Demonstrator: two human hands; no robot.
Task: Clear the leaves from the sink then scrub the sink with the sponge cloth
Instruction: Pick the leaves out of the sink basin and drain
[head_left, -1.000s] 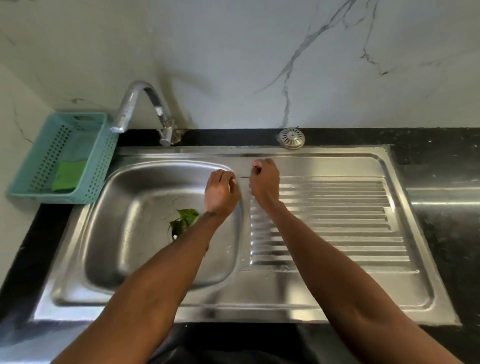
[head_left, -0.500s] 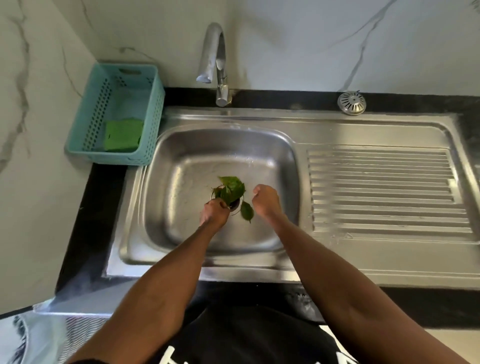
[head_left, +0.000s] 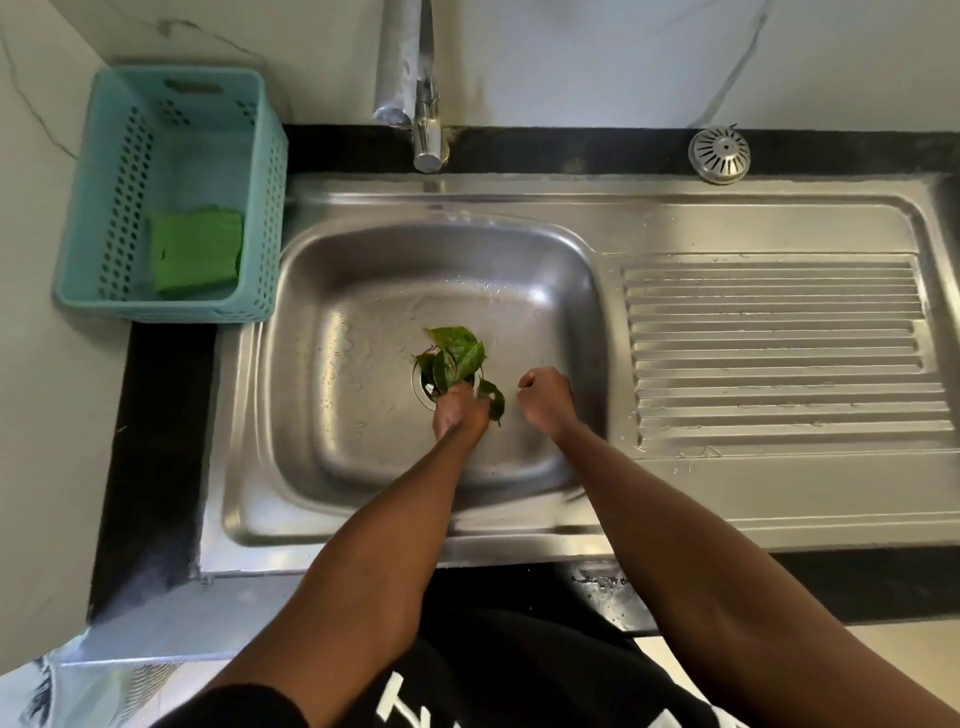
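While looking down over the sink (head_left: 311, 364), plenty to spot around it: on the left, a teal basket (head_left: 260, 208) with holes in its sides, set just beside the sink, with the green sponge cloth (head_left: 197, 249) lying flat inside at the near end. At the back, a shiny tap (head_left: 410, 67) bending out over the bowl, and far off to the right a small round metal strainer cap (head_left: 719, 155) on the dark strip by the wall. In the way of the bowl, only the two bare arms, reaching in from the near edge and hiding part of the front rim. To the right of the bowl, a ridged draining board (head_left: 779, 353), part of the same steel sheet. Water drops on the bowl floor and on the board. All of it set in a black counter (head_left: 156, 441), with a white wall (head_left: 571, 62) marked by thin grey lines behind and to the left. Down in the bowl, the leaves (head_left: 454, 353) bunched over the drain hole (head_left: 422, 387), dark green. Left hand (head_left: 460, 413) right on the near side of the bunch, fingers curled tight round the leaves, gripping them. One small leaf poking out to the right of that hand, between the two hands. Right hand (head_left: 545, 400) just beside, not touching the bunch, curled into a fist with nothing seen inside it
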